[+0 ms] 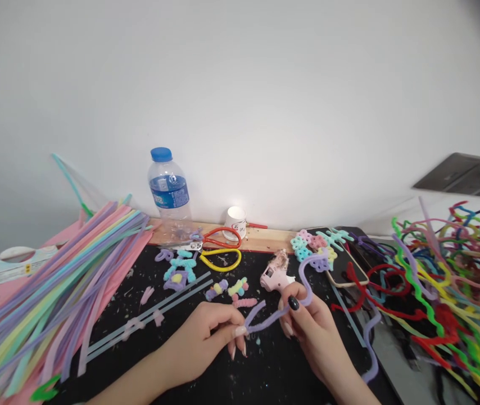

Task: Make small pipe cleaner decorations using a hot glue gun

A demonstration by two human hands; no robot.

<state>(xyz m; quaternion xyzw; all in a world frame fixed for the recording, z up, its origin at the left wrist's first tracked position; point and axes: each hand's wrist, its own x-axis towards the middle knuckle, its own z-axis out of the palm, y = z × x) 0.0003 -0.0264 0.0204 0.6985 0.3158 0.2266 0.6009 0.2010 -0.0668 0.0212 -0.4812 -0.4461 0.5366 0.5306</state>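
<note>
A lavender pipe cleaner point(268, 322) stretches between my two hands above the black mat. My left hand point(218, 334) pinches it near one end, where it folds back and a short tail points up and right. Thumb and fingers of my right hand point(307, 320) close on it farther along, and the wavy free length rises past them toward the back. Just behind my right hand lies a pink glue gun point(274, 277). Small fuzzy pieces, among them a pink twist point(245, 302), rest beyond my left hand.
Straight pastel pipe cleaners point(92, 270) are heaped at left, tangled bright ones point(446, 292) at right. Scissors point(218, 247), a water bottle point(170, 191) and a paper cup point(236, 222) are near the wall. A phone point(347, 261) lies under flower shapes point(309, 247). Two glue sticks point(151, 315) cross the mat.
</note>
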